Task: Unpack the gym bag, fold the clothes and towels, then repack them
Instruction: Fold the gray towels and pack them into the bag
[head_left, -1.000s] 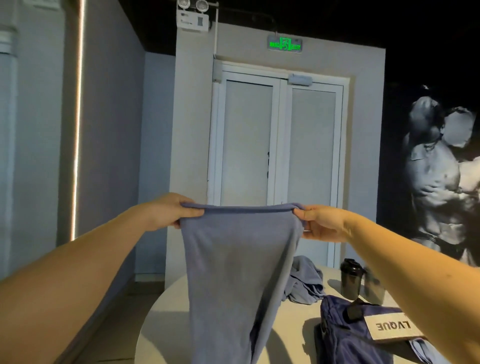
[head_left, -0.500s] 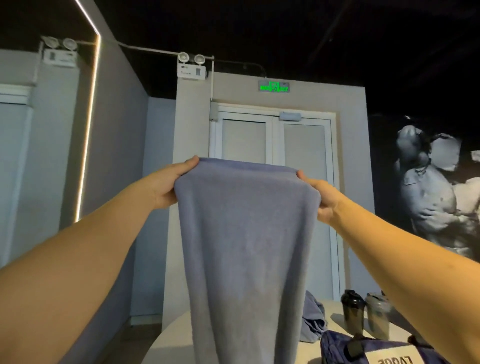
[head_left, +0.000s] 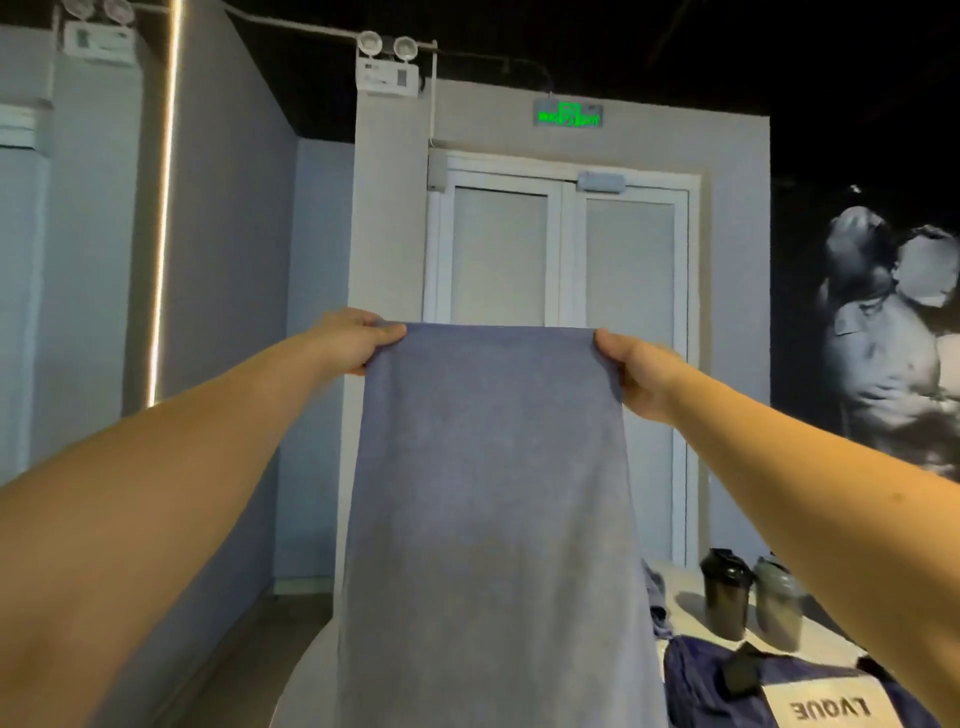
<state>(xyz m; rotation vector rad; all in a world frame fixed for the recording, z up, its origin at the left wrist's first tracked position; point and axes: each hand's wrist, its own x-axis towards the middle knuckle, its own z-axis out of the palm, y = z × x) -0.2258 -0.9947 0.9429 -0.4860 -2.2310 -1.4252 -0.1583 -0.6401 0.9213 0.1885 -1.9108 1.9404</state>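
We look from head height straight ahead past our raised hands, close, toward the double door

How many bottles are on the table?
2: a dark bottle and a grey bottle side by side behind the bag. The towel may hide more.

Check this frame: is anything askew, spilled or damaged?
Nothing stands out. The left hand and right hand hold the blue towel level by its top corners. Both shaker bottles stand upright behind the gym bag.
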